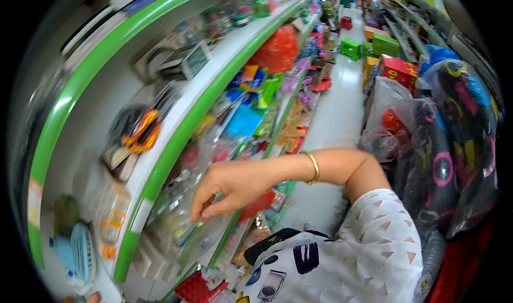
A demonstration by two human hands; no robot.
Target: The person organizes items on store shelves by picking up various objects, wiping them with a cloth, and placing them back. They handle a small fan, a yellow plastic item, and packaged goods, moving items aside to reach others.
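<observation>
My right hand (231, 188), with a gold bangle (312, 168) on its wrist, reaches left across to the shelves. Its thumb and fingertips are pinched together over clear plastic packaging (184, 220) on a lower shelf. What is between the fingertips, if anything, is too blurred to make out. Of my left hand (94, 297), only a fingertip or two shows at the bottom left edge, below a light blue brush or comb (81, 252). The rest of that hand is out of view.
Green-edged shelves (144, 188) curve along the left, holding boxes, an orange-and-black bundle (143, 131) and bagged goods. A narrow aisle (337, 108) runs ahead, with a green stool (350, 49) in it. Plastic-wrapped black inflatable rings (442, 164) and a red box (398, 72) line the right.
</observation>
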